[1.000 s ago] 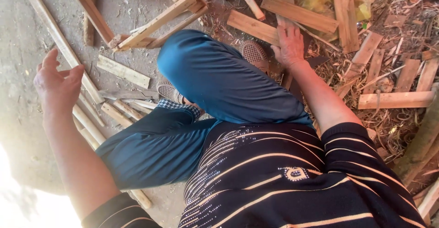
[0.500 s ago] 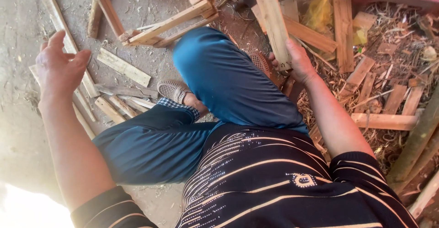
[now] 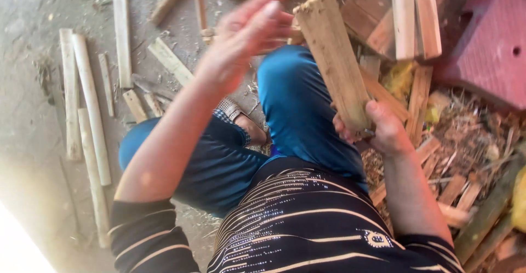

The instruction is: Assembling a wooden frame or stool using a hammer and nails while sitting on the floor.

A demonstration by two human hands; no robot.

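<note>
Your right hand (image 3: pixel 378 128) is clamped round the lower end of a wood plank (image 3: pixel 334 59), which tilts up and away over your blue-trousered knee (image 3: pixel 296 103). Your left hand (image 3: pixel 246 35) is open with fingers spread, blurred, just beside the plank's top end; contact unclear. Beyond: split sticks (image 3: pixel 82 92) on the floor, red stool (image 3: pixel 490 48) far right

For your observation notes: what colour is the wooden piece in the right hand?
Pale tan wooden piece, head view.
</note>
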